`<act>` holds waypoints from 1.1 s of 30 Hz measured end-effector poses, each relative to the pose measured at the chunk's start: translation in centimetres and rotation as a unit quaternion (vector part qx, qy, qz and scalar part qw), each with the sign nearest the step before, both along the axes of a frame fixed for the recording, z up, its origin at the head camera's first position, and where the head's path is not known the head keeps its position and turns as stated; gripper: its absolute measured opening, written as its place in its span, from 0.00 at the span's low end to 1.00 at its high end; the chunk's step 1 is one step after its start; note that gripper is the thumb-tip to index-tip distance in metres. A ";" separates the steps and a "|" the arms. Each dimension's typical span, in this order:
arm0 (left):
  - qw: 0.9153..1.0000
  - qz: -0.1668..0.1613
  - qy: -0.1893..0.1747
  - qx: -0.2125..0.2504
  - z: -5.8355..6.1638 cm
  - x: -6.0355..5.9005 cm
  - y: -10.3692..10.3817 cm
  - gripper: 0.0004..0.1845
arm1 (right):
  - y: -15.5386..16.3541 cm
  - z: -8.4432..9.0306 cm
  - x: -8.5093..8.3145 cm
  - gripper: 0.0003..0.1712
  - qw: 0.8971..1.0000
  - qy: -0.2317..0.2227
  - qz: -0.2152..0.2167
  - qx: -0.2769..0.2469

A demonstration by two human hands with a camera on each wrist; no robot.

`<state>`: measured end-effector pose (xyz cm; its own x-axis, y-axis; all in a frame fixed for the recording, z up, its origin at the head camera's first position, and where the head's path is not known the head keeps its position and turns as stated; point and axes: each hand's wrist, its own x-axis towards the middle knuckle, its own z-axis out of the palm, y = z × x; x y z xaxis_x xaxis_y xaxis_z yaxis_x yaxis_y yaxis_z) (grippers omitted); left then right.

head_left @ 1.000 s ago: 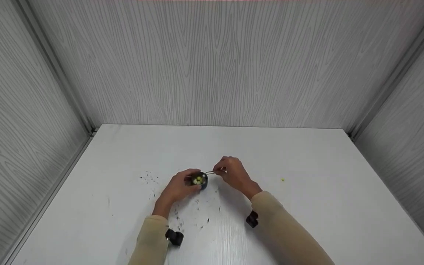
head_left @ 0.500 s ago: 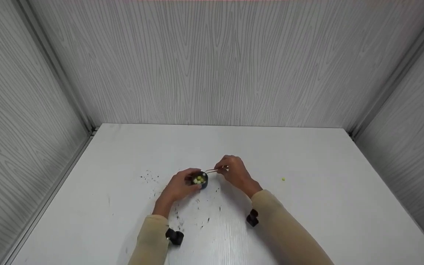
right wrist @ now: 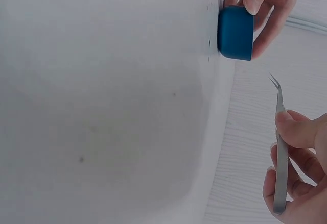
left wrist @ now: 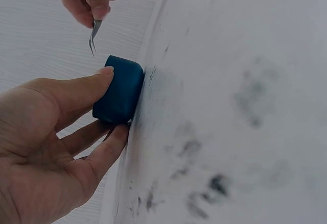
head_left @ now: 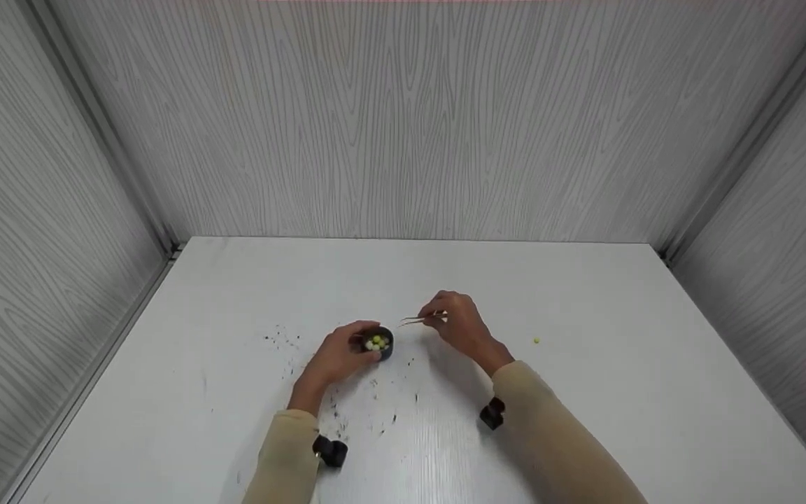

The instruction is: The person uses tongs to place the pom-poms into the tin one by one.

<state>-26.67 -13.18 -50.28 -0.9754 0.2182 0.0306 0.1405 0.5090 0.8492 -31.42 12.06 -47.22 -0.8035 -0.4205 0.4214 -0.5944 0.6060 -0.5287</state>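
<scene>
A small dark blue cup point(left wrist: 121, 91) stands upright on the table, with several white and yellow beads point(head_left: 377, 343) inside. My left hand point(head_left: 338, 355) holds it from the left, thumb on the near side and fingers around the far side. To the right of the cup, my right hand point(head_left: 460, 323) pinches a pair of grey metal tweezers point(right wrist: 281, 168) between thumb and fingers. The bent tips point toward the cup and are slightly apart, with nothing visible between them. The tips are off the rim, above the table.
One yellow bead point(head_left: 536, 340) lies by itself on the white table point(head_left: 697, 420), right of my right hand. Dark smudges point(head_left: 340, 413) mark the tabletop around my left forearm. Grey wood-grain panels point(head_left: 403, 126) enclose the back and both sides.
My right hand has drawn the tweezers away from the cup, to the right and slightly back. The left hand and the cup have stayed in place.
</scene>
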 end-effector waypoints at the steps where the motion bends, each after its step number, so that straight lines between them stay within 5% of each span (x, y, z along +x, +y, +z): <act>1: 1.000 0.000 -0.001 -0.001 0.0 0.0 0.0 0.28 | 0.3 0.1 0.1 0.08 1.000 0.001 -0.001 0.001; 33: 1.000 -0.004 -0.003 -0.002 0.0 0.0 0.0 0.29 | 11.1 0.4 2.3 0.09 0.999 -0.002 -0.043 0.015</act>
<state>-26.64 -13.19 -50.31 -0.9740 0.2253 0.0232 0.1384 0.5112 0.8482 -29.08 23.19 -46.81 -0.8394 -0.3617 0.4057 -0.5365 0.6709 -0.5119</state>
